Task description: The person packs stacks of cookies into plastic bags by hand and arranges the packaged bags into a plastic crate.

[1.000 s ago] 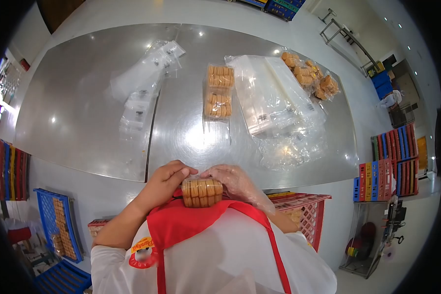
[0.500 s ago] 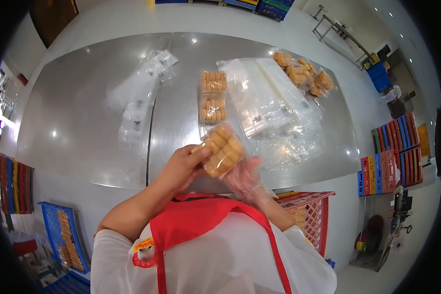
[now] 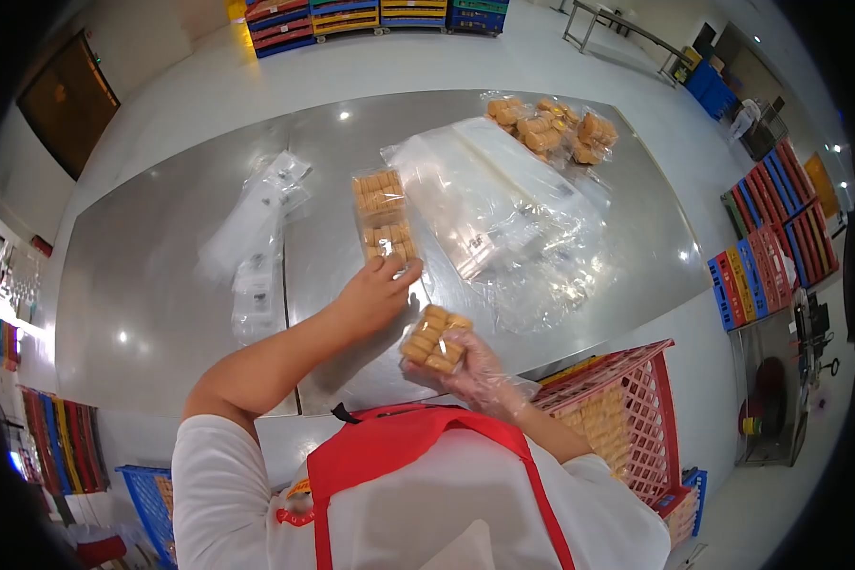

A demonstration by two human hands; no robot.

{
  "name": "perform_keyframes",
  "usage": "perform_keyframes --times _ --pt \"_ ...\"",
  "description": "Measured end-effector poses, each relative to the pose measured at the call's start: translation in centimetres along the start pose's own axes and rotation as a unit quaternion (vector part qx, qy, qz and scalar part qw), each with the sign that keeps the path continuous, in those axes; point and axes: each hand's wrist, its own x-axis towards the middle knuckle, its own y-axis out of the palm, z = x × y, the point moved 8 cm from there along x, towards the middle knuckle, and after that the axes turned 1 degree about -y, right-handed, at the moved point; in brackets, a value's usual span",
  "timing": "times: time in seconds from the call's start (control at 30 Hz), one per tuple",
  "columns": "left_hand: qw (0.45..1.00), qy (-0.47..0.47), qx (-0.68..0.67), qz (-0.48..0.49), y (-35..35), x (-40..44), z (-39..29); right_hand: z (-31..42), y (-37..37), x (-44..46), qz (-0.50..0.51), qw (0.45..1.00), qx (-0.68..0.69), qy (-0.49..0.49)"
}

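My right hand (image 3: 475, 366), in a clear plastic glove, holds a clear pack of round golden biscuits (image 3: 434, 339) above the near edge of the steel table. My left hand (image 3: 380, 293) is bare and reaches forward, its fingers curled onto the near end of a bagged biscuit pack (image 3: 388, 239) lying on the table. Just beyond it, in line, sits another biscuit pack (image 3: 378, 191). My left fingertips partly cover the plastic there.
Flat clear bags (image 3: 494, 180) lie in a stack right of the packs, with several filled bags (image 3: 551, 128) behind. More loose bags (image 3: 261, 209) lie left. A red crate (image 3: 651, 427) of biscuits stands by my right elbow. Stacked crates (image 3: 760, 266) are at right.
My left hand has let go of the held biscuit pack and moved forward to the packs on the table. My right hand now holds that pack alone, slightly lower.
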Motion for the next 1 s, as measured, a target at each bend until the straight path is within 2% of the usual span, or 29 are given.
perform_keyframes --times 0.1,0.23,0.3,0.4,0.5,0.6,0.7,0.8,0.9,1.0 --pt "0.998 -0.02 -0.024 0.057 1.3 0.8 0.9 -1.0 1.0 0.7 0.0 1.0 -0.01 0.012" --pt "0.989 0.045 0.011 0.144 -0.4 2.4 -0.1 0.0 2.2 3.9 0.074 0.997 -0.016 -0.017" --pt "0.982 0.069 0.011 0.177 -1.1 3.0 -0.5 1.3 2.6 4.5 0.053 0.997 -0.021 -0.052" --pt "0.987 0.045 -0.043 0.148 -2.7 3.9 -0.7 2.7 2.9 4.8 0.026 0.993 0.005 -0.118" --pt "0.976 0.014 -0.065 0.208 -2.7 5.1 -1.0 3.6 2.0 4.6 -0.004 0.981 0.062 -0.184" --pt "0.968 0.036 -0.026 0.246 -2.9 5.5 -1.6 4.4 1.5 4.2 0.01 0.982 0.067 -0.175" --pt "0.952 0.03 -0.048 0.301 -2.8 5.5 -2.3 5.2 1.3 3.1 0.024 0.995 0.054 -0.082" --pt "0.965 0.051 -0.064 0.249 -2.8 5.3 -2.7 5.1 1.8 2.4 0.042 0.989 0.125 -0.064" --pt "0.959 0.017 -0.074 0.273 -2.4 6.1 -2.7 5.0 0.8 2.9 -0.029 0.98 0.142 -0.139" --pt "0.953 0.001 -0.114 0.28 -1.9 6.9 -3.4 4.5 0.2 4.8 -0.015 0.971 0.156 -0.183"
